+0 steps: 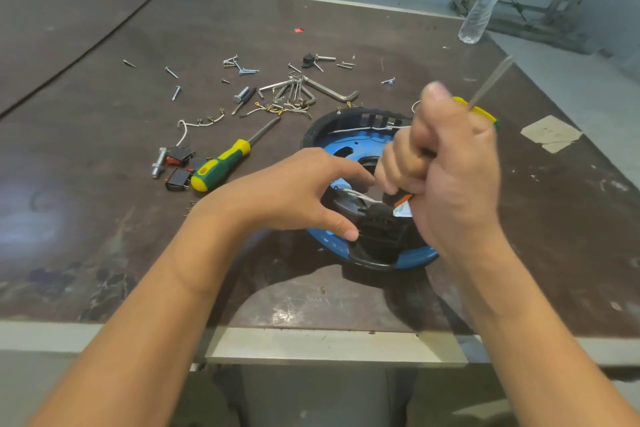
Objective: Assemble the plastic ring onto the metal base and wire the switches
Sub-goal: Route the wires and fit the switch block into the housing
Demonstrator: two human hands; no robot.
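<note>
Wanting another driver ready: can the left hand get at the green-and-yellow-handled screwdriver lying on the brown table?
Probably yes: the left hand, open, is beside the green-and-yellow-handled screwdriver, with only bare brown table between them.

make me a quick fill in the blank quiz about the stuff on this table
1. The green and yellow screwdriver lies on the table to the ___ of the metal base.
2. The metal base is painted ___.
3. The plastic ring on the base is ___.
4. The water bottle stands at the table's far ___ corner.
Missing words: left; blue; black; right.
</note>
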